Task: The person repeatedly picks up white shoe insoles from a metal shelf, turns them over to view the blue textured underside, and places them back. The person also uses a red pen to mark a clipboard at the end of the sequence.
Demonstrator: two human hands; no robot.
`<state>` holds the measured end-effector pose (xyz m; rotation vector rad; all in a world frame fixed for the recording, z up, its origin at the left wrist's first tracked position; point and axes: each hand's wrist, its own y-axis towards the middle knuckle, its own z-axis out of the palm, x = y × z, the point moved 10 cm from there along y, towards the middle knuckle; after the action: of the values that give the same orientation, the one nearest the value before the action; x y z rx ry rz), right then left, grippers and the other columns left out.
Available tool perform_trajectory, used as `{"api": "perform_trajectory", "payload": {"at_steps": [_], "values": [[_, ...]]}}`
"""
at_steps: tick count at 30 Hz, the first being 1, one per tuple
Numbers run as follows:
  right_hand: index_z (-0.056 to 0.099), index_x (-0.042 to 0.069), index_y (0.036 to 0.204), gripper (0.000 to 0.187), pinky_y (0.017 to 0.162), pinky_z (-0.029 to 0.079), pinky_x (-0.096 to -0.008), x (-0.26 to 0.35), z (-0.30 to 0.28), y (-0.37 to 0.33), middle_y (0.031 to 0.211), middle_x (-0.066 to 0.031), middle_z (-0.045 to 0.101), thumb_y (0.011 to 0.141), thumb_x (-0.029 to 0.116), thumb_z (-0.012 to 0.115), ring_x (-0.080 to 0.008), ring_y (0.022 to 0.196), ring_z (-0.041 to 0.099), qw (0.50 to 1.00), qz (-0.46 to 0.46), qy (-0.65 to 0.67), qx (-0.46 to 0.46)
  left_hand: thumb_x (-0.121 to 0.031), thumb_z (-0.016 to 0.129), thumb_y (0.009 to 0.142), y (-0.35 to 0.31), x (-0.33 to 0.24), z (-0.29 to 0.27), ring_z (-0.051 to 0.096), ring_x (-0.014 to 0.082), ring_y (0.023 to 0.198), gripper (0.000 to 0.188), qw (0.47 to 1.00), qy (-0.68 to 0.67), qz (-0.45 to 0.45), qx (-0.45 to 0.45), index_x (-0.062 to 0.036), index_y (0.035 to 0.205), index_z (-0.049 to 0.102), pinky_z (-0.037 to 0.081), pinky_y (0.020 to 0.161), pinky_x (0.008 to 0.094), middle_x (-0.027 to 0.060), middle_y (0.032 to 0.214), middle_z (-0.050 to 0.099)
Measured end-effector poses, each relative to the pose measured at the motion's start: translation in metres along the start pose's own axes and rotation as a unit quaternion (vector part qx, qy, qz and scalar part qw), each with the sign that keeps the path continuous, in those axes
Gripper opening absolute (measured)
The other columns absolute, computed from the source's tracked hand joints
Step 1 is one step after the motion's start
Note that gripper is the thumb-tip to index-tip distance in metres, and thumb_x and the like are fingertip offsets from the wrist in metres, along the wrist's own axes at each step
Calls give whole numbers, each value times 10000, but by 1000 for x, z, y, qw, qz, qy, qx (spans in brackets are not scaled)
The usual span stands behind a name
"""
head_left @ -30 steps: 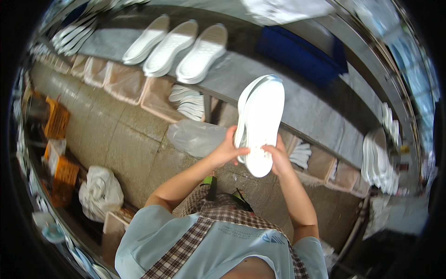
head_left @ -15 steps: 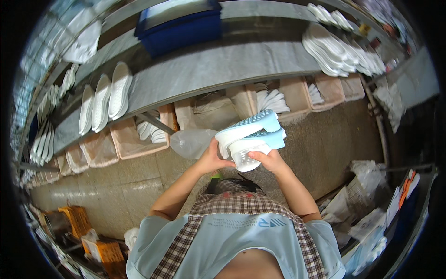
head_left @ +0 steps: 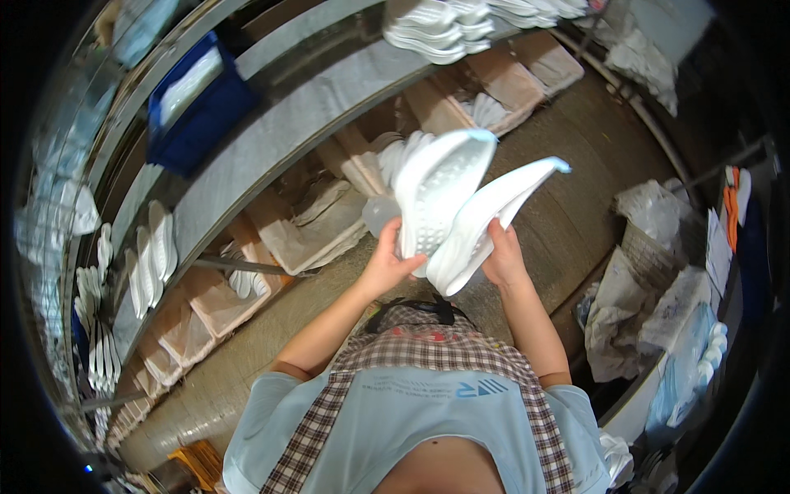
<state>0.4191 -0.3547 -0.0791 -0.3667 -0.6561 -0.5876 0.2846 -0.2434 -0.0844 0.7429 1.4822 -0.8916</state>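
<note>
In front of my body I hold a pair of white shoe soles with pale blue tips. My left hand [head_left: 385, 262] is closed round the heel end of the left shoe sole [head_left: 440, 188], whose dimpled hollow inside faces up. Along the outer side of the right shoe sole [head_left: 485, 221], my right hand [head_left: 504, 257] grips with the thumb near the rim. The two soles touch near the heels and spread apart toward the tips. Some of the fingers are hidden behind them. Just beyond my left hand shows a piece of clear plastic [head_left: 378, 212].
A long grey bench [head_left: 271, 136] curves across the far side, bearing a blue crate [head_left: 197, 111], stacked white soles [head_left: 432, 33] and several single soles [head_left: 151, 255]. Lined pink bins [head_left: 304, 239] stand beneath it. Crumpled bags [head_left: 621, 305] lie at the right.
My body has turned right, so the bench has swung round in view. The soles have been turned from blue undersides up to hollow insides up, and now fan apart.
</note>
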Motion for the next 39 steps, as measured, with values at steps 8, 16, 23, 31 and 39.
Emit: {"api": "perform_trajectory", "payload": {"at_steps": [8, 16, 23, 31, 39], "values": [[474, -16, 1042, 438, 609, 442, -323, 77, -39, -38, 742, -77, 514, 894, 396, 467, -178, 619, 500, 924, 27, 350, 150, -228, 386, 877, 33, 33, 65, 634, 278, 828, 479, 881, -424, -194, -77, -23, 1307, 339, 543, 631, 348, 150, 1138, 551], [438, 17, 964, 304, 637, 464, -330, 114, -71, -57, 729, -60, 501, 910, 315, 463, -160, 610, 518, 906, -27, 398, 139, -400, 447, 900, 33, -28, 161, 529, 206, 543, 614, 695, -619, -156, 330, 15, 1333, 316, 392, 350, 251, 155, 1004, 519], [426, 19, 968, 331, 604, 397, -298, 139, -84, -65, 707, -42, 436, 909, 344, 450, -139, 588, 433, 893, -34, 413, 173, -435, 383, 902, 25, -46, 204, 503, 165, 518, 650, 553, -680, -176, 447, 59, 1319, 313, 362, 448, 243, 164, 1038, 479], [441, 17, 954, 382, 584, 441, -314, 163, -87, -71, 683, -57, 469, 888, 391, 485, -154, 554, 474, 899, -57, 384, 202, -409, 359, 909, 27, -72, 238, 523, 198, 469, 620, 437, -691, -208, 537, 66, 1305, 317, 354, 402, 252, 193, 1063, 486], [447, 29, 912, 346, 540, 469, -305, 196, -111, -68, 646, -38, 486, 888, 370, 498, -140, 496, 496, 917, -145, 338, 156, -405, 350, 920, 68, -75, 276, 554, 205, 503, 598, 373, -676, -240, 589, 59, 1296, 327, 371, 414, 255, 191, 1063, 482]]}}
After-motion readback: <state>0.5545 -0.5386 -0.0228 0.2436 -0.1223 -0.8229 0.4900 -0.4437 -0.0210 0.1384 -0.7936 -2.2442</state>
